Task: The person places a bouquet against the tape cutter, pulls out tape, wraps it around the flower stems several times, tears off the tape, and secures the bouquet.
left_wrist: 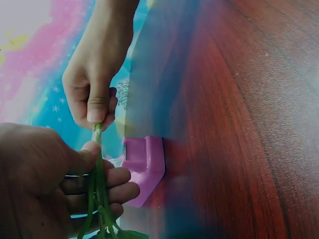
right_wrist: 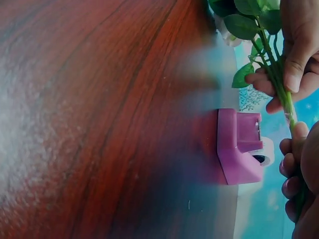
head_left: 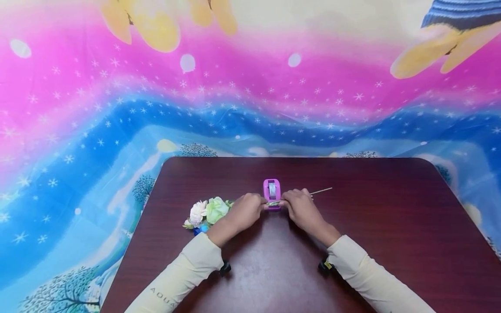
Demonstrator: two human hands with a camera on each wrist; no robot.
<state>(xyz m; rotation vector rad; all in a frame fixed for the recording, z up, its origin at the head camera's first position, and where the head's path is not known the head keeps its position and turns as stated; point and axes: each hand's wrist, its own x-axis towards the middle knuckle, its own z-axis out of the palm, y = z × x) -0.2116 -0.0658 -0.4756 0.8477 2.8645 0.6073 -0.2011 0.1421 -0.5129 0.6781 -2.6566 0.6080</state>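
Observation:
A bunch of artificial flowers (head_left: 216, 210) with white, pale green and blue blooms lies sideways between both hands. My left hand (head_left: 246, 211) pinches its green stems (left_wrist: 99, 186) between thumb and fingers, just below the leaves (right_wrist: 244, 27). Farther down, my right hand (head_left: 302, 210) grips the same stems, thumb on top, and the thin stem end (head_left: 322, 190) sticks out past it to the right. Between the two hands, a shiny clear band of tape (right_wrist: 288, 115) shows around the stems. Right behind the hands stands a pink tape dispenser (head_left: 272, 187) with a roll of tape in it.
The dark reddish-brown table (head_left: 391, 208) has rounded far corners. Behind it hangs a colourful cloth (head_left: 250, 87) in pink and blue with snowflakes and trees. Black wrist straps (head_left: 225, 267) show under the light sleeves.

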